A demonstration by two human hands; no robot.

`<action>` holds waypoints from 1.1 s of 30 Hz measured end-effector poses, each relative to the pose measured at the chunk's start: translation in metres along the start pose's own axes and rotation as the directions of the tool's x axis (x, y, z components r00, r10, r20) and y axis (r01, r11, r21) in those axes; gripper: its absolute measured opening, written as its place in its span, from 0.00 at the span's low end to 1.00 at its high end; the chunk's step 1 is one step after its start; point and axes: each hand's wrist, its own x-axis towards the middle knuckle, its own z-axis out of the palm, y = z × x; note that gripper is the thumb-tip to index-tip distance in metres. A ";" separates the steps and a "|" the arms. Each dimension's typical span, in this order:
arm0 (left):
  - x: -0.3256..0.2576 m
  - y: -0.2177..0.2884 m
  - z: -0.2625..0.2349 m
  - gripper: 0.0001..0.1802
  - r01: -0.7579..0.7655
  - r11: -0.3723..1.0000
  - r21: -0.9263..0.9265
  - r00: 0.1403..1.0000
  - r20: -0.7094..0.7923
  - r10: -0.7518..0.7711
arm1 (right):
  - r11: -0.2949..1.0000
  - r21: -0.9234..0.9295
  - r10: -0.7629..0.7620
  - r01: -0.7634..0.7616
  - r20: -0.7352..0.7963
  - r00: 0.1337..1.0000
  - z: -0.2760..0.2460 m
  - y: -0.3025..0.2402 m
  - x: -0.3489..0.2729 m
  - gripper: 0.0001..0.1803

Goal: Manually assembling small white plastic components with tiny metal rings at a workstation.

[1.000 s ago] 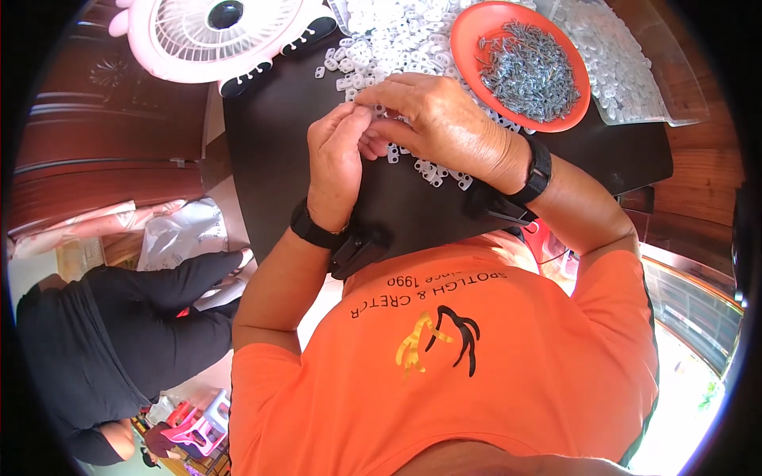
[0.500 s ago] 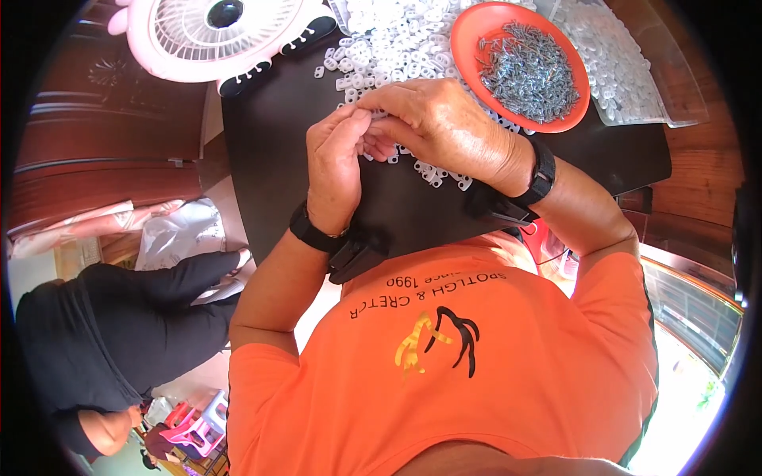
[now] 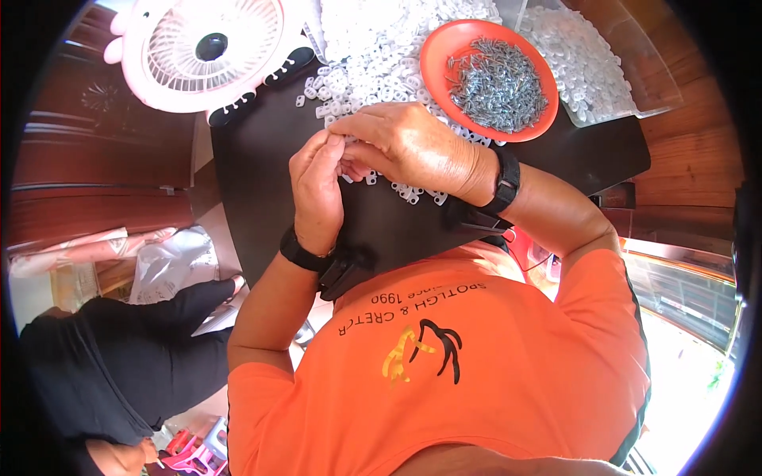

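Observation:
My left hand (image 3: 319, 186) and my right hand (image 3: 421, 151) meet above the dark table (image 3: 262, 174), fingertips pressed together. Their fingers are closed, and whatever they pinch is hidden or too small to make out. Just beyond and beneath them spreads a heap of small white plastic pieces with holes (image 3: 369, 59). A few loose white pieces (image 3: 409, 193) lie below my right hand. To the right of the heap, an orange-red plate (image 3: 434, 71) holds a pile of small silvery nails (image 3: 500, 87).
A clear plastic tub (image 3: 647, 107) full of white pieces stands at the far right. At the far left sits a pink and white fan (image 3: 208, 47). A person in dark clothes (image 3: 119, 357) is on the left, beside the table. Wooden panelling (image 3: 690, 151) borders the right.
The whole view has shifted, so the table things appear further left and slightly lower. Both hands stay together in nearly the same pose over the heap.

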 end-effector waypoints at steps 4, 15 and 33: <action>0.001 0.004 0.001 0.18 0.014 0.999 0.039 1.000 0.017 -0.015 | 0.999 -0.019 0.049 -0.048 0.013 0.999 -0.001 -0.004 0.000 0.17; -0.001 0.001 0.003 0.19 0.008 0.996 0.094 1.000 -0.005 -0.008 | 0.997 -0.019 0.075 -0.074 0.046 0.996 0.000 -0.003 0.001 0.10; 0.005 0.013 -0.013 0.16 -0.058 0.984 0.168 0.994 -0.084 0.073 | 0.882 -0.471 -0.153 0.008 -0.271 0.950 -0.058 0.020 0.016 0.12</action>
